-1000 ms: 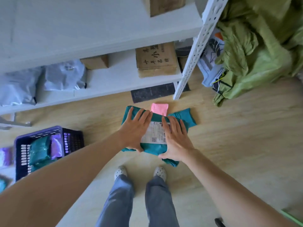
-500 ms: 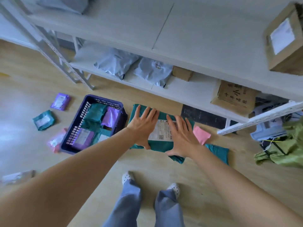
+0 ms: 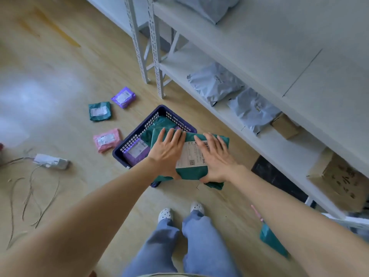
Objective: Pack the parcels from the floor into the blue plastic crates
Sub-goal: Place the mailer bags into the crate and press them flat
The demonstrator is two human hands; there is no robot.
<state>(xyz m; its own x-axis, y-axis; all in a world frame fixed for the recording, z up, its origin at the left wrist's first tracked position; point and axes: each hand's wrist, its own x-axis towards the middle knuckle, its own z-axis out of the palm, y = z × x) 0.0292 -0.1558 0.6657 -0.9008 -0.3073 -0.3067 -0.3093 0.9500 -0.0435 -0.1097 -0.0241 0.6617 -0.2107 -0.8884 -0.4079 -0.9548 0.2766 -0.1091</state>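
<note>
Gripping the big teal parcel (image 3: 190,173), the left hand (image 3: 167,152) and right hand (image 3: 217,158) spread their fingers flat on its top, thumbs tucked under its near edge. The parcel hangs over the blue crate (image 3: 139,132), which stands on the floor (image 3: 60,66) and holds a purple packet (image 3: 135,151). Beside the crate on the floor lie a small teal parcel (image 3: 99,111), a lilac parcel (image 3: 123,96) and a pink parcel (image 3: 106,139).

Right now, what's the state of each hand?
Left hand: holding the teal parcel.
Right hand: holding the same parcel.
</note>
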